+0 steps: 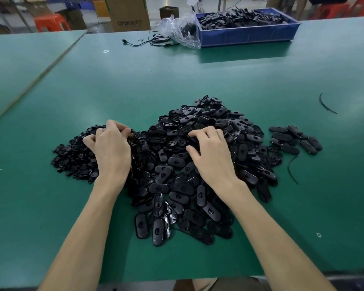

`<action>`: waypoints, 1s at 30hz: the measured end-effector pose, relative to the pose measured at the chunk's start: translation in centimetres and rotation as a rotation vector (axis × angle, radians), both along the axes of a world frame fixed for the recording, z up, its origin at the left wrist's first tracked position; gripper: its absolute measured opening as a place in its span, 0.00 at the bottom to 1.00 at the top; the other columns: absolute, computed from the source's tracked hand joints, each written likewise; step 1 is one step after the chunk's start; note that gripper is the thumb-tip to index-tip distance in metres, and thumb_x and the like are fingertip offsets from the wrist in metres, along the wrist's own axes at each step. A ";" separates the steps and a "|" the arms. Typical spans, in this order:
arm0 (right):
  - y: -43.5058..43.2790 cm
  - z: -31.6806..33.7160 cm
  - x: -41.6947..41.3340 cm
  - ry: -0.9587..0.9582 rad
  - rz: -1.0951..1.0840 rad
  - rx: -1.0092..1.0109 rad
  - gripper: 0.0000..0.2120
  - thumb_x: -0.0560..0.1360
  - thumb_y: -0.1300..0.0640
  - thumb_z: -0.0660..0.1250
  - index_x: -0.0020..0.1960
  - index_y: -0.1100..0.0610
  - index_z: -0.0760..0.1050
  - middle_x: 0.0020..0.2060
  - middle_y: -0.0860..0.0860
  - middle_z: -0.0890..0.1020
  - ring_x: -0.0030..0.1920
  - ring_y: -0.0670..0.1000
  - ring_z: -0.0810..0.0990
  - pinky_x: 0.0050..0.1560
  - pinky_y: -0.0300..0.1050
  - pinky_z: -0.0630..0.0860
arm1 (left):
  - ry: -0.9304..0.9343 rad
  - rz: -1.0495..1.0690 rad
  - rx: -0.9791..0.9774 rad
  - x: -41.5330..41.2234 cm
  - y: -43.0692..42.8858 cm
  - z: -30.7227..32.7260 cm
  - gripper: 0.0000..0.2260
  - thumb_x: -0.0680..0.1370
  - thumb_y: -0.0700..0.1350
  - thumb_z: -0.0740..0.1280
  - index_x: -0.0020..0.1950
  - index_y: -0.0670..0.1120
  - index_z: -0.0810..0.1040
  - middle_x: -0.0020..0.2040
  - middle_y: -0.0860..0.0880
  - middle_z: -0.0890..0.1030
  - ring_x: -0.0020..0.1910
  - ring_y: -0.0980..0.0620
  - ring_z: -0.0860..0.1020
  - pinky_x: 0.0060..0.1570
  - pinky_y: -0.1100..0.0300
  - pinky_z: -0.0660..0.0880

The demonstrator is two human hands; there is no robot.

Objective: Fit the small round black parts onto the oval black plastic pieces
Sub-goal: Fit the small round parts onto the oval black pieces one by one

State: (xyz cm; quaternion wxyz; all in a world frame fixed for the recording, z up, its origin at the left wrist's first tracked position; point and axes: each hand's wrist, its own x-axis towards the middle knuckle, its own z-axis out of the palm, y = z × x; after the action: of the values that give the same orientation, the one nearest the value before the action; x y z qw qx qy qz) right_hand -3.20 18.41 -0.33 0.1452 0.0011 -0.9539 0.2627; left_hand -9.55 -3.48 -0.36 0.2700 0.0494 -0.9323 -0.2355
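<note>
A big heap of oval black plastic pieces (198, 164) lies on the green table (114, 85) in front of me. To its left sits a smaller heap of small round black parts (72, 156). My left hand (111, 148) lies over the round parts with its fingers curled down into them; what the fingertips hold is hidden. My right hand (210, 154) rests on top of the oval heap, fingers bent and touching the pieces. A small separate group of oval pieces (294, 139) lies to the right of the heap.
A blue bin (248, 34) full of black parts stands at the far edge, with a clear plastic bag (179, 30) and a black cable (151, 42) beside it. Two black cable ties (326, 105) lie on the right. Cardboard boxes and red stools stand beyond the table.
</note>
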 end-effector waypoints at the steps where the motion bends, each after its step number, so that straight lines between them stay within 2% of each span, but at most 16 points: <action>1: 0.1 0.0 0.0 0.000 -0.006 -0.019 0.17 0.83 0.54 0.68 0.71 0.55 0.76 0.63 0.52 0.76 0.66 0.53 0.70 0.70 0.47 0.67 | 0.002 -0.009 0.017 0.0 0.1 0.1 0.04 0.85 0.45 0.64 0.52 0.47 0.74 0.43 0.50 0.81 0.48 0.47 0.71 0.49 0.54 0.52; 4: 0.1 0.0 0.1 0.006 -0.020 -0.075 0.16 0.83 0.55 0.69 0.69 0.55 0.78 0.61 0.51 0.78 0.65 0.52 0.72 0.70 0.48 0.69 | -0.009 -0.047 0.075 0.1 0.4 0.0 0.05 0.84 0.44 0.66 0.50 0.49 0.73 0.43 0.50 0.80 0.47 0.51 0.69 0.49 0.54 0.52; 7: 0.2 0.0 0.2 0.010 -0.029 -0.132 0.14 0.82 0.55 0.70 0.67 0.54 0.80 0.59 0.49 0.78 0.64 0.51 0.72 0.69 0.49 0.70 | 0.000 -0.062 0.102 0.1 0.4 -0.2 0.05 0.83 0.42 0.68 0.49 0.47 0.74 0.44 0.50 0.79 0.43 0.59 0.61 0.51 0.53 0.54; 9: 0.3 0.0 0.2 0.014 -0.031 -0.170 0.13 0.82 0.55 0.70 0.65 0.54 0.81 0.58 0.48 0.79 0.63 0.50 0.73 0.69 0.49 0.71 | 0.006 -0.060 0.103 0.1 0.3 -0.2 0.04 0.83 0.41 0.68 0.50 0.47 0.76 0.45 0.50 0.79 0.41 0.60 0.58 0.51 0.52 0.56; 11: 0.3 0.0 0.2 0.020 -0.032 -0.204 0.11 0.82 0.55 0.71 0.64 0.53 0.81 0.57 0.47 0.79 0.62 0.49 0.74 0.68 0.50 0.72 | 0.000 -0.062 0.097 0.1 0.2 0.0 0.02 0.83 0.41 0.68 0.52 0.47 0.76 0.47 0.50 0.81 0.44 0.59 0.62 0.51 0.53 0.54; 13: 0.3 0.0 0.2 0.029 -0.035 -0.243 0.10 0.82 0.56 0.71 0.62 0.53 0.82 0.56 0.47 0.80 0.61 0.49 0.74 0.67 0.50 0.73 | -0.017 -0.061 0.081 0.1 0.1 0.1 0.02 0.83 0.41 0.67 0.55 0.47 0.77 0.49 0.49 0.82 0.50 0.52 0.72 0.51 0.54 0.54; 15: 0.3 0.0 0.3 0.039 -0.033 -0.274 0.08 0.82 0.56 0.70 0.60 0.53 0.83 0.55 0.46 0.81 0.60 0.49 0.75 0.66 0.50 0.74 | -0.033 -0.056 0.049 0.2 0.0 0.1 0.04 0.84 0.43 0.67 0.58 0.47 0.79 0.52 0.48 0.83 0.52 0.48 0.76 0.52 0.53 0.55; 19: 0.3 0.0 0.4 0.046 -0.026 -0.291 0.06 0.81 0.57 0.70 0.57 0.52 0.83 0.54 0.46 0.81 0.60 0.49 0.75 0.67 0.51 0.73 | -0.055 -0.056 0.018 0.4 0.3 0.3 0.08 0.85 0.48 0.65 0.57 0.48 0.83 0.53 0.48 0.81 0.51 0.47 0.75 0.55 0.51 0.57; 23: 0.2 0.1 0.5 0.057 -0.020 -0.292 0.05 0.81 0.57 0.70 0.56 0.52 0.84 0.53 0.46 0.80 0.60 0.48 0.74 0.67 0.50 0.72 | -0.024 -0.099 0.042 0.8 0.8 0.5 0.06 0.83 0.50 0.68 0.54 0.50 0.82 0.50 0.51 0.80 0.50 0.50 0.75 0.54 0.52 0.57; 25: 0.2 0.1 0.5 0.065 -0.022 -0.288 0.05 0.81 0.57 0.70 0.56 0.52 0.83 0.52 0.46 0.80 0.59 0.48 0.74 0.67 0.51 0.73 | -0.012 -0.152 0.086 1.1 1.3 0.7 0.05 0.82 0.51 0.70 0.52 0.52 0.82 0.49 0.54 0.79 0.48 0.51 0.76 0.53 0.56 0.55; 28: 0.2 0.3 0.6 0.081 -0.016 -0.302 0.06 0.81 0.57 0.70 0.56 0.52 0.84 0.51 0.45 0.81 0.58 0.49 0.76 0.66 0.51 0.73 | -0.004 -0.302 0.152 1.6 2.2 0.9 0.04 0.80 0.51 0.72 0.51 0.52 0.82 0.47 0.55 0.79 0.45 0.52 0.77 0.56 0.67 0.56; 30: 0.4 0.3 0.7 0.077 -0.003 -0.233 0.08 0.82 0.55 0.70 0.60 0.51 0.84 0.50 0.46 0.80 0.57 0.48 0.75 0.67 0.49 0.70 | 0.007 -0.393 0.130 1.9 2.8 1.0 0.04 0.80 0.50 0.73 0.51 0.51 0.83 0.46 0.55 0.79 0.44 0.52 0.77 0.57 0.67 0.57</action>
State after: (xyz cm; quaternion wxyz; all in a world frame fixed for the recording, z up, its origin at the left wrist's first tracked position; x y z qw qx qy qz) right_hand -2.53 18.79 -0.06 0.1811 -0.0073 -0.9107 0.3712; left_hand -7.68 -0.68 0.66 0.2184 -0.1170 -0.9058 -0.3436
